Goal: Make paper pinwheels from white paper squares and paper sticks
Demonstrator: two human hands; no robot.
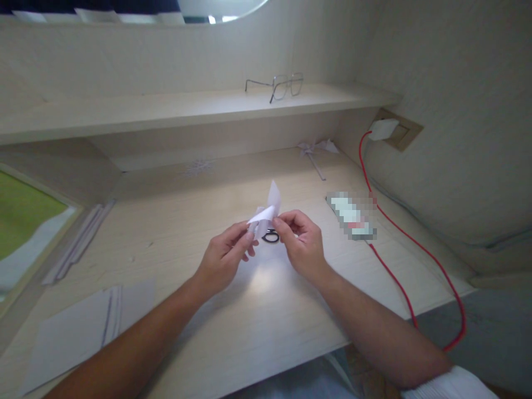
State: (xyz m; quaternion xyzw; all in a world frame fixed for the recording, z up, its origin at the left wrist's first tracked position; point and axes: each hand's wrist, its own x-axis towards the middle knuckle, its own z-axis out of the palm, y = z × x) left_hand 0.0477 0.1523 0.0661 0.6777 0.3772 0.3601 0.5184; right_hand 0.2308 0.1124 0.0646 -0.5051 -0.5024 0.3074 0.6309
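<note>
Between my hands, above the middle of the desk, is a small folded piece of white paper (266,215) with pointed flaps, one standing upward. My left hand (226,252) pinches its left side between thumb and fingers. With thumb and curled forefinger, my right hand (302,239) grips the paper's right edge. Behind and below the paper, a black scissors handle loop (271,236) shows on the desk; the rest of the scissors is hidden.
White paper sheets (70,335) lie front left, with paper strips (81,244) behind them. A paper pinwheel-like shape (313,152) and a paper snowflake (199,167) lie at the back. A phone (351,216) with a red cable (432,255) is at right. Glasses (282,87) rest on the shelf (174,113).
</note>
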